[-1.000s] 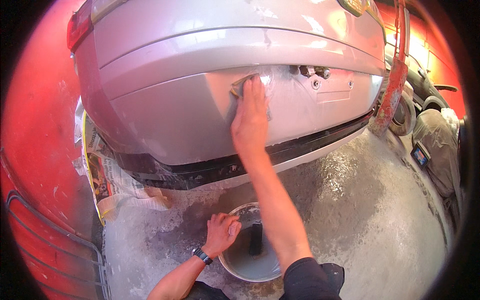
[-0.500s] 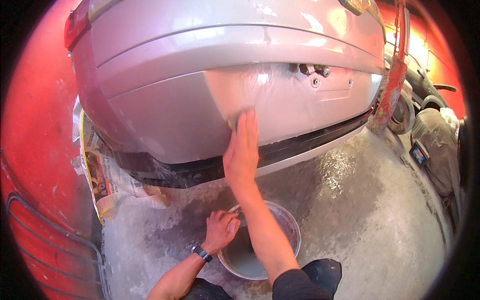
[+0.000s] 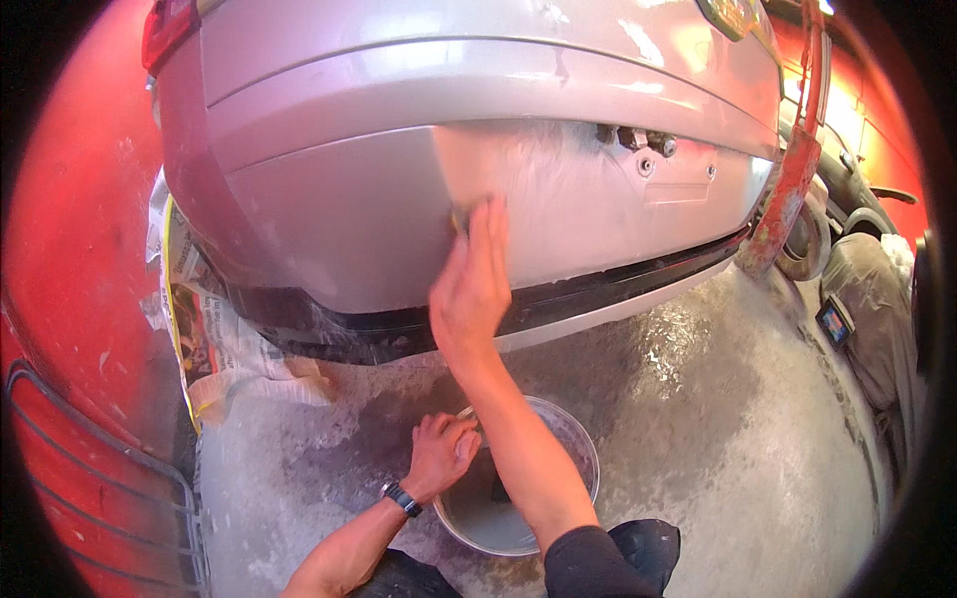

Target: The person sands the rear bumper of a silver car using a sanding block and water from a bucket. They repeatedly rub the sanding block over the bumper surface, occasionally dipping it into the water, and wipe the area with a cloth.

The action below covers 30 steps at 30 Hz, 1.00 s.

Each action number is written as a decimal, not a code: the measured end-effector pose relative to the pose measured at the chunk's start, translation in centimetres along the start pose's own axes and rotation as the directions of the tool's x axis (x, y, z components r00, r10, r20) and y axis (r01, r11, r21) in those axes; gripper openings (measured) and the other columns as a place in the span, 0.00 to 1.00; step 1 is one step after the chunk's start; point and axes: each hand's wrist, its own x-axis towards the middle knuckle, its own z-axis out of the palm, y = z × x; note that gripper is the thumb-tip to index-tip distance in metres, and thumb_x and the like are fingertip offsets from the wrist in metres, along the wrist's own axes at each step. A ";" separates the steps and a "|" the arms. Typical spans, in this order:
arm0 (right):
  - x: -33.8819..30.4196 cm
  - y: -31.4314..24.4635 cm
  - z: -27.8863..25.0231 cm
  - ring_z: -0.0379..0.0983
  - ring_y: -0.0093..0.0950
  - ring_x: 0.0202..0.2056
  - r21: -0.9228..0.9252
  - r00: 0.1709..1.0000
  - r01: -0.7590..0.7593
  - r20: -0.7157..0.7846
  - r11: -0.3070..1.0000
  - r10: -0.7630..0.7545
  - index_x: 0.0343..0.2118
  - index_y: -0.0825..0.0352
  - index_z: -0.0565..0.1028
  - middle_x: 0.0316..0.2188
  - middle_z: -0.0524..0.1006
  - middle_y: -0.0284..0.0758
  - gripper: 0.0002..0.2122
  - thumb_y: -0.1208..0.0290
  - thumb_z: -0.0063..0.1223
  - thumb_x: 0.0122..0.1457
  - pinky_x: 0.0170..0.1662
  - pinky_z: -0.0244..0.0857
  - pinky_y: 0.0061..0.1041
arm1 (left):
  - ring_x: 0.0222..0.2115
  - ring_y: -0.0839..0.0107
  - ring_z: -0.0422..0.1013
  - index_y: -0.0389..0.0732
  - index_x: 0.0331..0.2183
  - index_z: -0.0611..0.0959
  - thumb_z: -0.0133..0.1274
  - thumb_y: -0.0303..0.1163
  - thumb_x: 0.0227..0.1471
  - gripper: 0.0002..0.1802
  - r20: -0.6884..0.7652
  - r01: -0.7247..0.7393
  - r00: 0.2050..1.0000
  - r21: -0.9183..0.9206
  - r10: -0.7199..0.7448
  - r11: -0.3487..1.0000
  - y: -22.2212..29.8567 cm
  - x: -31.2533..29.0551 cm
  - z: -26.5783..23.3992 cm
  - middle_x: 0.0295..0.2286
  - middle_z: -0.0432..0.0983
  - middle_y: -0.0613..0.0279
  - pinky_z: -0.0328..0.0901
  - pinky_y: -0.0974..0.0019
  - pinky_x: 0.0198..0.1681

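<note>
Head view, the frame read as a dial. We record the right grip (image 3: 471, 299) just above centre, fingers extended toward 12 o'clock, grasping a small pad (image 3: 460, 218) and holding it flat against the silver car panel (image 3: 334, 224). The pad, largely hidden by the fingers, lies at the 11 o'clock side of their tips, at the edge of a paler patch (image 3: 469, 159). The left grip (image 3: 439, 458), between 6 and 7 o'clock, has half-curled fingers at the rim of a bucket (image 3: 573, 436); we cannot tell whether it grasps anything. A watch (image 3: 403, 499) encircles that wrist. The bucket stands on the wet floor (image 3: 688, 439) at 6 o'clock, holding grey liquid (image 3: 478, 518). Newspaper (image 3: 229, 344) hangs near 9 o'clock; a red post (image 3: 786, 204) stands between 2 and 3.
</note>
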 end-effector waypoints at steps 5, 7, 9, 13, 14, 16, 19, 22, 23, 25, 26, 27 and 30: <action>1.4 -0.6 -0.5 0.65 0.54 0.69 0.124 0.998 0.015 0.062 0.992 -0.023 0.64 0.79 0.70 0.66 0.69 0.60 0.20 0.81 0.48 0.72 0.71 0.59 0.40 | 0.43 0.52 0.70 0.48 0.45 0.88 0.63 0.41 0.57 0.15 -0.010 0.012 1.000 -0.018 -0.012 1.000 -0.2 0.0 0.0 0.42 0.78 0.59 0.64 0.46 0.45; -3.3 0.6 -1.9 0.66 0.54 0.68 0.006 0.993 0.016 0.118 1.000 -0.017 0.64 0.79 0.70 0.66 0.69 0.60 0.19 0.81 0.48 0.72 0.71 0.59 0.40 | 0.43 0.52 0.70 0.47 0.45 0.87 0.63 0.40 0.57 0.15 0.012 0.025 1.000 0.017 -0.025 1.000 -0.3 0.2 -0.8 0.42 0.78 0.58 0.64 0.45 0.46; -3.2 -0.4 -1.2 0.65 0.58 0.68 -0.021 0.998 -0.032 0.060 0.999 0.034 0.64 0.78 0.70 0.66 0.68 0.63 0.21 0.82 0.52 0.69 0.70 0.59 0.46 | 0.44 0.51 0.70 0.46 0.45 0.87 0.63 0.40 0.57 0.15 0.015 0.011 1.000 -0.001 -0.011 1.000 -0.3 -0.1 -0.5 0.43 0.77 0.57 0.64 0.45 0.46; 3.1 -3.5 1.1 0.66 0.58 0.67 0.120 0.994 -0.090 -0.042 0.989 0.096 0.64 0.77 0.71 0.65 0.68 0.64 0.22 0.83 0.54 0.67 0.70 0.59 0.49 | 0.45 0.50 0.70 0.45 0.44 0.86 0.62 0.37 0.55 0.15 -0.008 -0.019 1.000 -0.057 0.019 0.998 -0.2 -0.3 -0.1 0.44 0.77 0.56 0.64 0.45 0.47; 3.3 -2.8 0.6 0.67 0.58 0.67 0.161 0.996 -0.088 -0.017 0.983 0.092 0.64 0.77 0.71 0.66 0.68 0.63 0.22 0.83 0.54 0.67 0.70 0.60 0.48 | 0.45 0.50 0.70 0.44 0.44 0.86 0.62 0.36 0.55 0.14 0.001 -0.012 1.000 -0.064 0.012 0.998 0.0 -0.2 0.0 0.45 0.77 0.56 0.64 0.46 0.48; 0.8 -1.4 -0.6 0.66 0.58 0.67 0.139 0.999 -0.040 0.038 0.989 0.035 0.64 0.78 0.71 0.66 0.68 0.63 0.21 0.83 0.53 0.68 0.70 0.60 0.48 | 0.45 0.50 0.70 0.44 0.44 0.85 0.62 0.34 0.53 0.15 0.017 0.017 1.000 -0.071 -0.016 0.997 -0.1 -0.1 -0.4 0.45 0.77 0.56 0.64 0.46 0.48; -3.0 -0.1 -1.5 0.64 0.58 0.68 0.044 0.997 -0.034 0.070 0.998 0.031 0.64 0.79 0.70 0.67 0.67 0.63 0.21 0.83 0.51 0.68 0.70 0.59 0.47 | 0.45 0.50 0.69 0.43 0.44 0.84 0.62 0.32 0.51 0.16 0.004 0.012 1.000 -0.036 -0.012 0.999 -0.6 0.3 -0.6 0.45 0.77 0.56 0.63 0.46 0.47; 0.5 -2.5 0.3 0.62 0.59 0.69 0.108 0.993 -0.121 0.010 0.987 0.121 0.65 0.79 0.69 0.67 0.67 0.63 0.22 0.82 0.51 0.69 0.71 0.57 0.49 | 0.45 0.50 0.69 0.42 0.45 0.83 0.61 0.32 0.52 0.17 0.021 -0.002 1.000 -0.021 0.003 1.000 -0.4 -0.1 -0.2 0.45 0.76 0.55 0.63 0.46 0.46; 1.7 -2.5 0.4 0.62 0.59 0.69 0.127 0.994 -0.109 -0.005 0.986 0.111 0.65 0.79 0.69 0.67 0.67 0.63 0.22 0.82 0.51 0.69 0.71 0.56 0.49 | 0.45 0.50 0.69 0.42 0.45 0.83 0.61 0.32 0.52 0.17 0.028 -0.010 1.000 -0.028 0.011 1.000 0.0 -0.1 0.0 0.44 0.76 0.55 0.63 0.45 0.46; 3.2 -2.5 0.7 0.63 0.59 0.69 0.190 0.997 -0.066 -0.033 0.980 0.073 0.65 0.80 0.68 0.67 0.67 0.62 0.22 0.81 0.51 0.69 0.71 0.56 0.49 | 0.45 0.49 0.69 0.42 0.45 0.83 0.60 0.32 0.52 0.17 0.038 -0.019 0.999 -0.035 0.020 0.999 -0.7 -0.2 0.6 0.44 0.76 0.55 0.63 0.45 0.45; 1.7 -1.7 0.5 0.62 0.59 0.69 0.208 1.000 -0.029 0.007 0.978 0.028 0.67 0.78 0.67 0.68 0.66 0.61 0.23 0.81 0.51 0.70 0.71 0.56 0.52 | 0.45 0.49 0.69 0.41 0.45 0.83 0.60 0.32 0.52 0.16 0.031 -0.023 0.999 -0.028 0.024 0.999 -1.3 -0.1 0.4 0.44 0.76 0.55 0.63 0.45 0.45; -0.8 -0.5 -0.2 0.60 0.59 0.70 0.127 0.998 -0.055 0.037 0.990 0.051 0.67 0.78 0.66 0.69 0.64 0.61 0.23 0.81 0.51 0.70 0.71 0.55 0.53 | 0.45 0.49 0.69 0.41 0.45 0.83 0.60 0.31 0.52 0.16 0.035 -0.024 0.999 -0.013 0.025 1.000 -1.4 -0.1 0.2 0.44 0.76 0.54 0.62 0.45 0.45; -4.2 0.8 -2.5 0.57 0.58 0.72 -0.104 0.986 -0.136 0.086 0.985 0.145 0.69 0.76 0.64 0.72 0.60 0.60 0.25 0.80 0.49 0.71 0.71 0.52 0.58 | 0.46 0.49 0.69 0.42 0.45 0.83 0.59 0.31 0.53 0.16 0.053 -0.025 0.998 -0.002 0.025 1.000 -0.9 -0.4 -0.2 0.45 0.76 0.54 0.63 0.44 0.47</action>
